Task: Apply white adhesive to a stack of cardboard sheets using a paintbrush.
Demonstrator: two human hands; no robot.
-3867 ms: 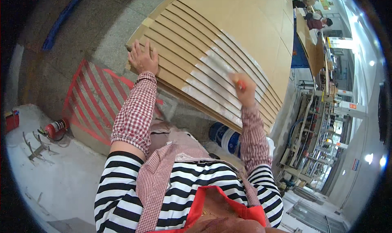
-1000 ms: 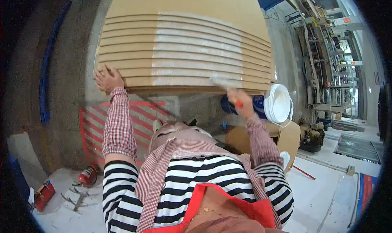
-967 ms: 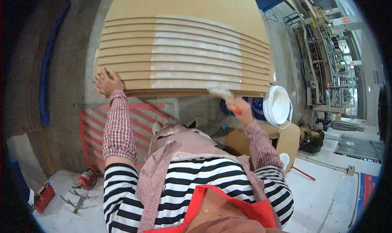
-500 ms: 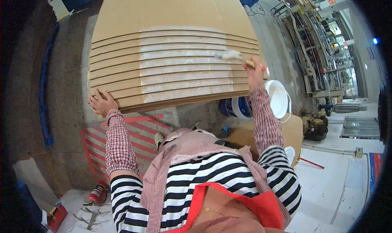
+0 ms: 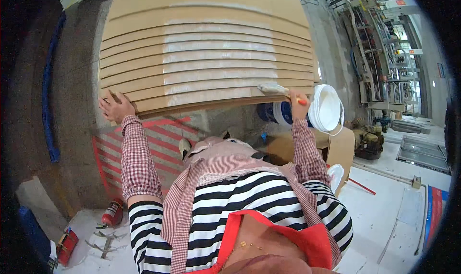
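Overlapping brown cardboard sheets (image 5: 139, 77) lie in front of me, their near edges stepped like stairs. A wet-looking white band (image 5: 218, 65) runs across the middle of the steps. My left hand (image 5: 116, 107) rests with spread fingers on the near left corner of the stack. At the near right edge, my right hand (image 5: 299, 106) is closed round the handle of a brush (image 5: 272, 88). The pale brush head points left, at the right end of the white band on the nearest steps. Whether the bristles touch the cardboard cannot be told.
An open white bucket (image 5: 325, 109) stands right of my right hand, beside a blue-and-white bucket (image 5: 277, 113) partly under the cardboard. Red striped floor marking (image 5: 144, 144) lies below the stack. A fire extinguisher (image 5: 113, 212) is at lower left; machinery (image 5: 384, 53) stands at far right.
My right hand has brought the brush nearer to me, from the middle steps to the nearest ones. The farthest sheet edges now look wider apart. My left hand stays at the corner.
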